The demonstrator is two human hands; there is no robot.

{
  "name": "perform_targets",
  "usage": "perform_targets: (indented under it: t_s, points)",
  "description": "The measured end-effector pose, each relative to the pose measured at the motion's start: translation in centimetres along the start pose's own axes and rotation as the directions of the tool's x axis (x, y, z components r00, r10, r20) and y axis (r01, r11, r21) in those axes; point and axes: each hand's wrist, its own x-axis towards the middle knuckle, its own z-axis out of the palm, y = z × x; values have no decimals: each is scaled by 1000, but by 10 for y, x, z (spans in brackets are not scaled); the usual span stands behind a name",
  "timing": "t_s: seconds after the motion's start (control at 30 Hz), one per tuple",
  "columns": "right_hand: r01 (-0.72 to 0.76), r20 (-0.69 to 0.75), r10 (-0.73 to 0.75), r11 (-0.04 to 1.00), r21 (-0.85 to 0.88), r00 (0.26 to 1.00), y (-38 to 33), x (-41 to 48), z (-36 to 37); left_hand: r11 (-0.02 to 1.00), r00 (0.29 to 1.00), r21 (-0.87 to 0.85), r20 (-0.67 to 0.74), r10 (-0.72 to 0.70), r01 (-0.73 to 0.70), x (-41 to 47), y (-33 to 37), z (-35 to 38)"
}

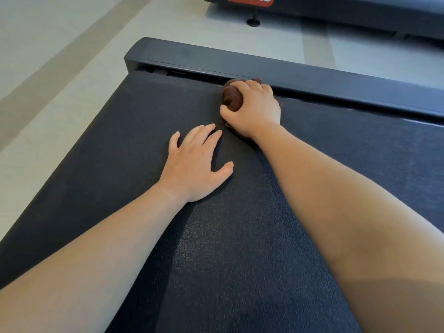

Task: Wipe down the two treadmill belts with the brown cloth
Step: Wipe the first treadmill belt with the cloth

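Right hand (252, 109) is clenched on the bunched cloth (231, 98) at belt (144, 140) edge, 12 o'clock, against the rail (336, 85). Left hand (194, 164) flat, fingers spread, holding nothing. Advice: flatten cloth, press evenly, overlap long strokes w/ left bracing.

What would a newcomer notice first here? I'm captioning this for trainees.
The right hand presses a bunched brown cloth against the far edge of the black treadmill belt, beside the side rail. The left hand rests flat on the belt. A second treadmill stands top right.
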Motion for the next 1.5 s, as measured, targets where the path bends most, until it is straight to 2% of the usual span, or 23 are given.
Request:
perform_targets:
  t_s: [0.23, 0.4, 0.53, 0.7, 0.87, 1.03, 1.2, 1.5]
  points:
    - [-230, -54, 227, 971, -63, 972, 68, -43, -38, 1000, 1000, -9, 24, -4, 5, -1, 1, -3]
    - [-216, -48, 213, 974, -73, 976, 96, -101, -66, 999, 997, 1, 66, 32, -32, -9, 11, -10]
    - [-168, -15, 167, 982, -85, 986, 98, -149, -81, 992, 998, -114, 33, 51, -47, -32, 41, -6]
    - [-157, -128, 148, 986, -59, 981, 110, -210, -92, 989, 993, -140, 99, 70, -56, -34, 97, 9]
    - [-191, -105, 180, 977, -97, 978, 120, -185, -88, 997, 981, -50, 179, 75, -67, -13, 139, 31]
    - [-203, -84, 197, 976, -76, 977, 143, -132, -79, 997, 985, -30, 155, 72, -68, 4, 148, 36]
    - [-151, -21, 150, 988, -42, 988, 163, -82, -76, 999, 995, -11, 87, 47, -46, 1, 149, 39]
    - [-40, 40, 41, 999, -36, 998, 191, -65, -85, 999, 994, -5, 101, 44, -44, 2, 152, 36]
